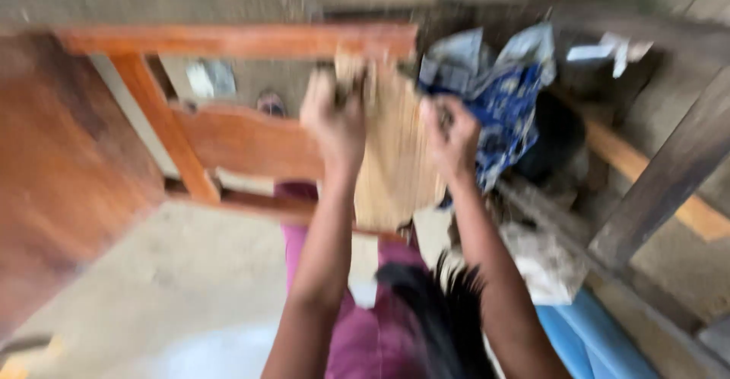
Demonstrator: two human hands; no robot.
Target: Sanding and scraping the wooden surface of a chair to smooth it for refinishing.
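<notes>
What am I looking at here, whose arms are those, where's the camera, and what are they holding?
There is no machine here. The picture comes from a camera worn on a person's head, looking down at their own two bare arms, so they enter from the bottom edge. The picture is blurred by motion, so details are soft.

The left hand and the right hand both grip a pale wooden board, held up on end between them. Behind it stands a reddish-brown wooden frame with rails and a slanted post. To the right lies a crumpled blue and white cloth, with dark timber beams beyond it. Below is a pale concrete floor, and a blue object sits at the bottom right. I cannot tell what that one is.
</notes>
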